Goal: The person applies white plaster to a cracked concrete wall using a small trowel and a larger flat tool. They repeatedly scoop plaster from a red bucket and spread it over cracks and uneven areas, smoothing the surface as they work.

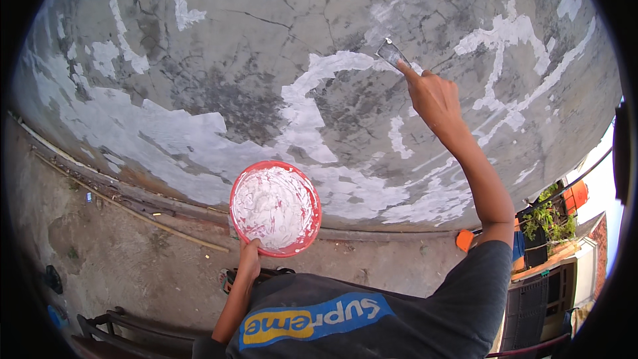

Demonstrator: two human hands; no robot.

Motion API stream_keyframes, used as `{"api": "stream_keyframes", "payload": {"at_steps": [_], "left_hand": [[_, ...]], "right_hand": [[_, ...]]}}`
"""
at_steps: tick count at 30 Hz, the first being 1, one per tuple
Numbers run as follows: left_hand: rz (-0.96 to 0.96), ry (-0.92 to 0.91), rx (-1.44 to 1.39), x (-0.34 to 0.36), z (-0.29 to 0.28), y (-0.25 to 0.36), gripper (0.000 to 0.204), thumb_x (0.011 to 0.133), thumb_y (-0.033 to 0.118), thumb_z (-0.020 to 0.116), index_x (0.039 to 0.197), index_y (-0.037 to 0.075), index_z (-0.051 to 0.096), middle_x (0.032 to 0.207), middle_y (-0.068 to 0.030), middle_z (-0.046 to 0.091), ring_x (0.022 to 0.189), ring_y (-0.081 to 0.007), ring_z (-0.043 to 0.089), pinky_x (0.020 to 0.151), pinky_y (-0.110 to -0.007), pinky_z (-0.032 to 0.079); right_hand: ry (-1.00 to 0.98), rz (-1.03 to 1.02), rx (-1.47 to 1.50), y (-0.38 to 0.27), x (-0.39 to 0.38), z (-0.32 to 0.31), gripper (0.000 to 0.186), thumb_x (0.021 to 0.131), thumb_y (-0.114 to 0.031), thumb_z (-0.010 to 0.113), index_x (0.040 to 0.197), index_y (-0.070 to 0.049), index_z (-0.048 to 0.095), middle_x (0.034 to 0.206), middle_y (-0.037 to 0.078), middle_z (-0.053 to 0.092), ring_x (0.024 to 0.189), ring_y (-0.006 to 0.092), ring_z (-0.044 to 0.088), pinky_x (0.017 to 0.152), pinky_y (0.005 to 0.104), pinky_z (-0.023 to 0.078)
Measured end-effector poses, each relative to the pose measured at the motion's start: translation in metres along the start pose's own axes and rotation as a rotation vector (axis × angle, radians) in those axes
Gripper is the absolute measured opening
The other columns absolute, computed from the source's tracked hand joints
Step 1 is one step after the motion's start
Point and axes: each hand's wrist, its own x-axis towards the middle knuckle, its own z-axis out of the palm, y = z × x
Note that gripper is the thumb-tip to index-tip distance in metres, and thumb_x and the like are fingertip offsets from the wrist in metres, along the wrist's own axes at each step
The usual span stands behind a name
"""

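My right hand point(433, 96) is closed around a putty knife point(390, 52), its index finger stretched along the tool. The blade lies at the grey cracked wall point(246, 26), at the end of a curved white patch point(332, 65), with a dab of white at its corner. Lower down, my left hand point(250, 257) grips the near rim of a red plastic bowl point(316, 226). White filler paste point(272, 203) fills much of the bowl and smears its inner sides. The left thumb shows at the rim; the other fingers are hidden beneath.
White filler strips cover cracks across the wall. A long pole point(133, 201) lies on the ground along the wall's foot at left. A dark bench point(126, 329) stands at lower left. An orange object point(464, 240), plants point(551, 219) and a house are at right.
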Motion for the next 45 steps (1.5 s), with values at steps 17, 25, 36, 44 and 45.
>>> {"api": "stream_keyframes", "payload": {"at_steps": [17, 25, 36, 44, 45], "left_hand": [[-0.077, 0.037, 0.036, -0.022, 0.039, 0.014, 0.051, 0.072, -0.002, 0.048, 0.123, 0.001, 0.047, 0.109, -0.0099, 0.058, 0.096, -0.0226, 0.057, 0.077, -0.037, 0.05], [-0.021, 0.061, -0.035, -0.016, 0.01, 0.0, 0.048, 0.072, 0.001, 0.049, 0.12, 0.001, 0.05, 0.1, -0.0089, 0.059, 0.087, -0.0229, 0.058, 0.07, -0.039, 0.051], [-0.004, 0.054, -0.023, -0.017, 0.003, 0.019, 0.052, 0.074, -0.003, 0.047, 0.126, 0.002, 0.045, 0.111, -0.0102, 0.056, 0.099, -0.0236, 0.055, 0.082, -0.041, 0.049], [-0.004, -0.023, 0.028, 0.002, -0.016, 0.003, 0.05, 0.073, -0.002, 0.047, 0.123, 0.001, 0.046, 0.109, -0.0093, 0.057, 0.097, -0.0225, 0.056, 0.078, -0.04, 0.051], [-0.026, -0.021, 0.025, 0.0, -0.015, 0.004, 0.05, 0.073, -0.002, 0.047, 0.123, 0.0, 0.046, 0.109, -0.0093, 0.057, 0.097, -0.0225, 0.056, 0.078, -0.04, 0.051]], "right_hand": [[0.437, 0.017, 0.324, 0.024, 0.008, 0.073, 0.058, 0.084, -0.009, 0.063, 0.136, -0.032, 0.05, 0.069, 0.007, 0.053, 0.048, 0.0248, 0.054, 0.043, 0.0371, 0.042], [0.126, 0.112, 0.207, 0.022, -0.029, 0.026, 0.048, 0.086, -0.012, 0.06, 0.132, -0.025, 0.055, 0.065, 0.011, 0.057, 0.053, 0.0307, 0.058, 0.048, 0.0413, 0.044], [0.076, 0.109, 0.147, -0.002, 0.009, -0.006, 0.039, 0.088, -0.012, 0.059, 0.127, -0.02, 0.059, 0.064, 0.016, 0.058, 0.057, 0.0331, 0.058, 0.051, 0.0431, 0.043], [0.152, 0.098, 0.19, 0.001, -0.006, -0.027, 0.047, 0.084, -0.006, 0.056, 0.128, -0.02, 0.056, 0.064, 0.014, 0.058, 0.057, 0.0313, 0.06, 0.048, 0.0418, 0.043], [0.168, 0.093, 0.184, 0.0, 0.002, -0.032, 0.046, 0.084, -0.007, 0.056, 0.128, -0.02, 0.056, 0.064, 0.014, 0.058, 0.057, 0.0313, 0.06, 0.048, 0.0419, 0.043]]}}
